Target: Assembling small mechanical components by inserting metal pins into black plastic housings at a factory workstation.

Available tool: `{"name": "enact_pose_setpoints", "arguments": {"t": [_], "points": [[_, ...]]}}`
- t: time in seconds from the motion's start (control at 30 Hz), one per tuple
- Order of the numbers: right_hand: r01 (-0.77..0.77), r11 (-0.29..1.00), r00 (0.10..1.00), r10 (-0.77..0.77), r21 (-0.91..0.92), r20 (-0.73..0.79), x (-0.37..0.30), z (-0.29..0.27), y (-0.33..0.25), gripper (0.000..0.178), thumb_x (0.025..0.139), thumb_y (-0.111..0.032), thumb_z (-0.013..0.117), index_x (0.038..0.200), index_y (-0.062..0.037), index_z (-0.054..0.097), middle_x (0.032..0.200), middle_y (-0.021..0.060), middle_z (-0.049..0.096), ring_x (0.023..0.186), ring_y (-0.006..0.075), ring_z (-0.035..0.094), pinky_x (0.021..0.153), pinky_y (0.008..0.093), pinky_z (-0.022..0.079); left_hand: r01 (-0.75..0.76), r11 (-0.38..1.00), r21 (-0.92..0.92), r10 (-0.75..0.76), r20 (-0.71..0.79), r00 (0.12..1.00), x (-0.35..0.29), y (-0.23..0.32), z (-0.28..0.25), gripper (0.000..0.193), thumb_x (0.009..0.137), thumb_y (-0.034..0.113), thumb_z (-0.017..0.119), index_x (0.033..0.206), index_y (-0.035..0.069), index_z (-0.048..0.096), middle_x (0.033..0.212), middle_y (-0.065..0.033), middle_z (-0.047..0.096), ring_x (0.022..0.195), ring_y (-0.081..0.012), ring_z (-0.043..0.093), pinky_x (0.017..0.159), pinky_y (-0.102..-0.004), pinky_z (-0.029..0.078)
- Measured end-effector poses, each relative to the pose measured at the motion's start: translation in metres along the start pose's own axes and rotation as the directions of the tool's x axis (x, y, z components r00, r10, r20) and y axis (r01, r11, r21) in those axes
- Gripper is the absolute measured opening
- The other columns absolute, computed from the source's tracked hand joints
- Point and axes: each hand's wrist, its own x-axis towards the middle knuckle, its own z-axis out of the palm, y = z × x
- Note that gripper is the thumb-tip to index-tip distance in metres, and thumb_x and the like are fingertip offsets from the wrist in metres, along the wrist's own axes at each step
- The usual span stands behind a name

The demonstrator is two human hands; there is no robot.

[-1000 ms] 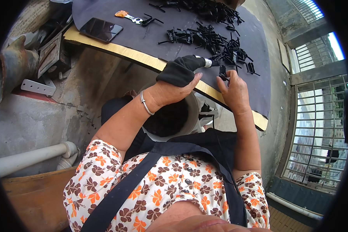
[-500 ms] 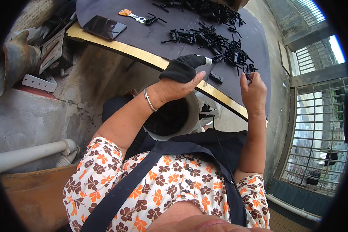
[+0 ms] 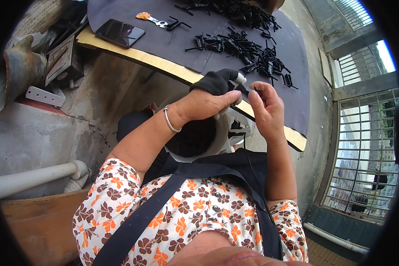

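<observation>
My left hand (image 3: 210,99), with a black covering over part of it and pale fingertip wraps, is closed at the table's front edge. Between its thumb and fingers is a small black plastic part (image 3: 244,89). My right hand (image 3: 269,108) meets it from the right, its thumb and fingers curled at the part's right end. Whether a second, smaller piece sits in those right fingertips is hidden. Just beyond both hands lies a loose pile of black plastic parts (image 3: 244,46) with thin prongs. One similar piece (image 3: 288,81) rests at the pile's right end.
The table has a dark mat (image 3: 164,46) and a bare wooden front edge (image 3: 133,52). A phone (image 3: 119,32) and a metal tool with an orange end (image 3: 151,18) lie at left. Farther back is a bigger black heap (image 3: 248,15). Below stands a pale bucket (image 3: 221,126) with dark contents.
My right hand has come left and nearer, from the pile's right end to my left hand. The black part that lay on the mat between them is now at my fingers.
</observation>
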Motion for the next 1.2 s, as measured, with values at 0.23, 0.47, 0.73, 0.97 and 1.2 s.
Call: {"name": "enact_pose_setpoints", "arguments": {"t": [0.23,0.47,0.73,0.97,1.2], "points": [[0.321,0.907,0.941,-0.339,-0.275,-0.020,-0.002,0.023,-0.008,0.019,0.076,-0.005,0.069,0.083,-0.0041,0.051,0.060,-0.0060,0.038,0.053,0.0026,0.032,0.046,0.0189,0.027,-0.126,0.969,0.213,0.161,-0.158,0.974,0.000,-0.007,0.004,0.030,0.088,0.013,0.056,0.112,-0.003,0.048,0.085,-0.0031,0.057,0.071,-0.0070,0.052,0.061,-0.0200,0.044],[-0.109,0.947,0.992,0.124,0.303,-0.030,0.009,0.017,0.010,0.018,0.087,-0.012,0.062,0.074,-0.0065,0.051,0.067,-0.0084,0.048,0.061,-0.0013,0.038,0.052,0.0160,0.031,-0.123,0.992,-0.017,0.122,-0.010,0.992,-0.001,0.005,0.003,0.022,0.079,0.009,0.061,0.098,-0.003,0.057,0.076,-0.0133,0.062,0.066,-0.0201,0.058,0.062,-0.0297,0.047],[0.058,0.994,0.995,-0.050,-0.088,0.090,0.000,0.010,0.014,0.025,0.095,-0.019,0.049,0.078,-0.0009,0.054,0.070,-0.0069,0.047,0.065,0.0024,0.038,0.056,0.0173,0.033,-0.221,0.922,0.318,0.300,-0.226,0.927,-0.002,-0.006,0.011,0.021,0.077,0.011,0.058,0.092,-0.004,0.058,0.076,-0.0184,0.061,0.068,-0.0301,0.059,0.062,-0.0353,0.047],[-0.086,0.995,0.993,0.082,0.045,0.087,0.001,0.024,0.025,0.025,0.096,-0.019,0.047,0.082,0.0001,0.056,0.073,-0.0055,0.052,0.070,0.0029,0.045,0.061,0.0210,0.039,-0.322,0.732,0.601,0.459,-0.086,0.884,-0.003,-0.007,0.010,0.012,0.079,0.004,0.058,0.085,-0.006,0.059,0.087,-0.0173,0.062,0.074,-0.0279,0.060,0.069,-0.0334,0.048],[-0.092,0.968,0.995,0.082,0.233,0.054,-0.005,0.023,0.024,0.024,0.096,-0.023,0.047,0.092,-0.0025,0.059,0.072,-0.0059,0.051,0.058,-0.0015,0.038,0.049,0.0155,0.030,-0.373,0.634,0.677,0.556,-0.063,0.829,-0.004,-0.007,0.010,0.010,0.080,0.004,0.060,0.085,-0.005,0.058,0.093,-0.0179,0.060,0.077,-0.0283,0.059,0.070,-0.0337,0.047]]}}
